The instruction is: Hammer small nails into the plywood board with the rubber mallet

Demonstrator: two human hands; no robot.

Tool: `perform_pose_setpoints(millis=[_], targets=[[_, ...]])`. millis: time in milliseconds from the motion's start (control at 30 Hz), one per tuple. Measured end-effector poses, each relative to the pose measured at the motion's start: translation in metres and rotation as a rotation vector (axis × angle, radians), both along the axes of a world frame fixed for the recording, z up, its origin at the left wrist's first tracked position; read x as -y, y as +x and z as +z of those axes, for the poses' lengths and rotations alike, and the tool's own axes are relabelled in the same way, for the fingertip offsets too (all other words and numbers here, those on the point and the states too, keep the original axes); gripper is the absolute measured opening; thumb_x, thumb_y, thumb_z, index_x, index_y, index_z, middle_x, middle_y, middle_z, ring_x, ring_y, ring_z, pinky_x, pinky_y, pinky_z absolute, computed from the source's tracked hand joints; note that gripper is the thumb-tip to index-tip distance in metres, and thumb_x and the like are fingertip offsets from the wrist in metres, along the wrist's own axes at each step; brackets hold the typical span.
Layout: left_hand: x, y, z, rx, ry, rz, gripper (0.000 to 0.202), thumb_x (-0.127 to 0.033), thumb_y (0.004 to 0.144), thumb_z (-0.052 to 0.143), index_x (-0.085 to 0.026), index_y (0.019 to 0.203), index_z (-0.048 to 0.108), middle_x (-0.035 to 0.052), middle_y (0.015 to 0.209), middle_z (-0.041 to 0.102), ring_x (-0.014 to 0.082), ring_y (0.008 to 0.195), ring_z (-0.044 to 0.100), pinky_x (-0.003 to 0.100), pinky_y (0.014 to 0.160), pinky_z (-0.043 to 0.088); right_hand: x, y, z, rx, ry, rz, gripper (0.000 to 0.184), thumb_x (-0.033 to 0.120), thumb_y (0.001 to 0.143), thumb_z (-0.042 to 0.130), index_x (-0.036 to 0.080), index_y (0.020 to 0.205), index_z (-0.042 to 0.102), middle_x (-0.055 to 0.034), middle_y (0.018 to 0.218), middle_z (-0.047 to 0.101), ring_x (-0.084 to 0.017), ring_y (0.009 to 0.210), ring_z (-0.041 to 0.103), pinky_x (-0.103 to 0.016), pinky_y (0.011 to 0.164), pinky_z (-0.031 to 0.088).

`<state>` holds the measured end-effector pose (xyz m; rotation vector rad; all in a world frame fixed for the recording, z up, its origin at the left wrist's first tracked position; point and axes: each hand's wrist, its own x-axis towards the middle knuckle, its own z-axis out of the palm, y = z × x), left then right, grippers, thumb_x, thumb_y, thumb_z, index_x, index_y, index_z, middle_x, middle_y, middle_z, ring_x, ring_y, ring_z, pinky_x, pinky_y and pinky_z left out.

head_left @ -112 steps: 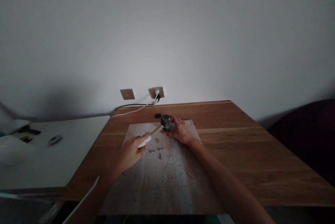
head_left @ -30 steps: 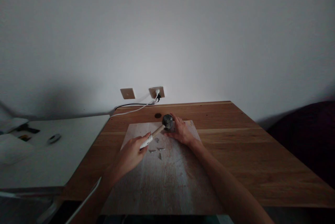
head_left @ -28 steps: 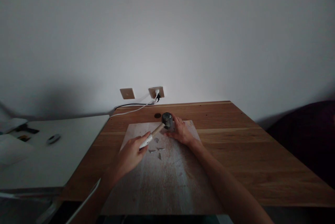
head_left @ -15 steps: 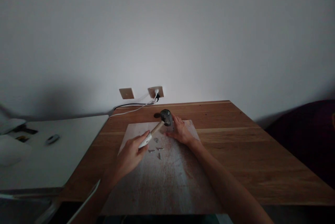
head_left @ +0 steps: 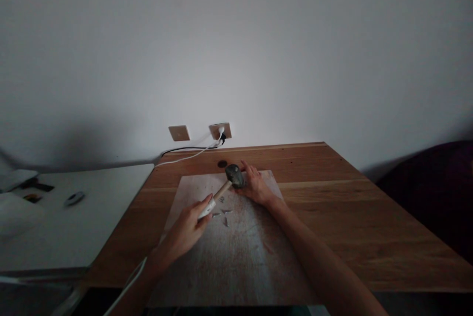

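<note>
Dark grey head, pale wooden handle: through the head camera I've got the mallet (head_left: 234, 176) at the far part of the whitish board (head_left: 236, 262), its handle slanting down into my left hand (head_left: 191, 223), which is wrapped around the grip. My right hand (head_left: 259, 190) is up there just beside the mallet's head, which hides some of the fingers, so I can't tell whether they pinch anything. Small shiny pieces (head_left: 226, 222) lie on the board, nearer me. Under it all, the brown wooden surface (head_left: 351, 217), a white cord (head_left: 185, 157) crossing its far left corner.
</note>
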<state>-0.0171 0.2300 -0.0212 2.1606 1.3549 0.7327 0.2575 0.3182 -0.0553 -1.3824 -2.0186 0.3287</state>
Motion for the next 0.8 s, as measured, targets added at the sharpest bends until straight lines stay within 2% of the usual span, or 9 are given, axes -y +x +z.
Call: perform_pose_setpoints(millis=[167, 367, 600, 800], targets=[[0.0, 0.004, 0.003, 0.01, 0.047, 0.029, 0.052, -0.025, 0.094, 0.057, -0.024, 0.147, 0.055, 0.0101, 0.138, 0.067, 0.0249, 0.123, 0.066, 0.042, 0.108, 0.05, 0.0, 0.0, 0.001, -0.005, 0.005, 0.003, 0.1, 0.044, 0.077, 0.081, 0.025, 0.158, 0.025, -0.0139, 0.138, 0.057, -0.031, 0.13, 0.054, -0.047, 0.107, 0.042], [-0.004, 0.007, 0.014, 0.088, 0.156, 0.115, 0.051, -0.03, 0.097, 0.054, -0.018, 0.147, 0.054, 0.0123, 0.143, 0.063, 0.0249, 0.13, 0.061, 0.039, 0.112, 0.048, -0.001, 0.002, -0.001, 0.044, 0.012, 0.0, 0.093, 0.044, 0.082, 0.076, 0.022, 0.157, 0.025, -0.0136, 0.134, 0.06, -0.028, 0.128, 0.055, -0.043, 0.106, 0.043], [-0.005, 0.008, 0.008, -0.013, 0.033, 0.041, 0.052, -0.021, 0.092, 0.058, -0.023, 0.144, 0.058, 0.0095, 0.136, 0.068, 0.0243, 0.121, 0.067, 0.039, 0.107, 0.051, 0.0, -0.001, -0.002, 0.052, 0.049, -0.027, 0.102, 0.045, 0.076, 0.082, 0.022, 0.158, 0.025, -0.0149, 0.14, 0.058, -0.029, 0.131, 0.054, -0.043, 0.106, 0.044], [-0.004, 0.01, 0.008, -0.006, 0.013, 0.019, 0.054, -0.019, 0.091, 0.059, -0.023, 0.145, 0.057, 0.0106, 0.14, 0.066, 0.0256, 0.127, 0.064, 0.043, 0.112, 0.048, 0.0, -0.001, 0.0, 0.029, 0.042, 0.001, 0.104, 0.045, 0.075, 0.083, 0.024, 0.158, 0.024, -0.0151, 0.145, 0.054, -0.031, 0.134, 0.052, -0.046, 0.108, 0.043]])
